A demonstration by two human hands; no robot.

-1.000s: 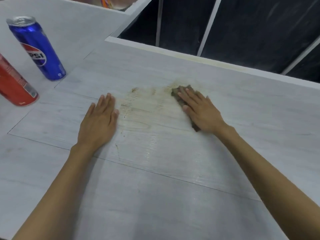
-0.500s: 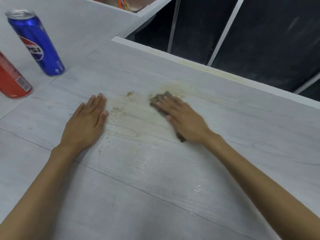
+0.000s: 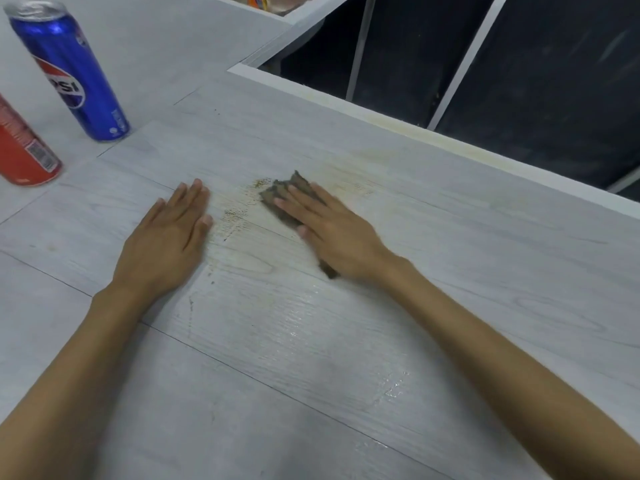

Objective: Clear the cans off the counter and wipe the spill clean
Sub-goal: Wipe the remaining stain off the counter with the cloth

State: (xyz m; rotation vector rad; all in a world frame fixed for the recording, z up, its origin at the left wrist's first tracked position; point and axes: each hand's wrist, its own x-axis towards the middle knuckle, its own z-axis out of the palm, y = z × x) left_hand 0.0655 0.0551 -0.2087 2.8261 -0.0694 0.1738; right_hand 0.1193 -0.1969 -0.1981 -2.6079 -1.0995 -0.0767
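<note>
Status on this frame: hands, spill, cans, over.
Left hand flat on grey wood-grain counter. Right hand presses brown cloth on brownish spill smear. Blue Pepsi can and red can stand upright far left, clear of wiping.

Kitchen-like room; grey wood-grain counter (image 3: 311,393), blue can (image 3: 71,77), red can (image 3: 24,150)

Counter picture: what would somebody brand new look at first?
Probably the right hand in the middle of the counter, pressing a brown cloth flat onto a yellowish-brown spill. The left hand lies flat just left of the spill. At the far left stand a blue Pepsi can and a red can, partly cut off by the picture's edge.
</note>
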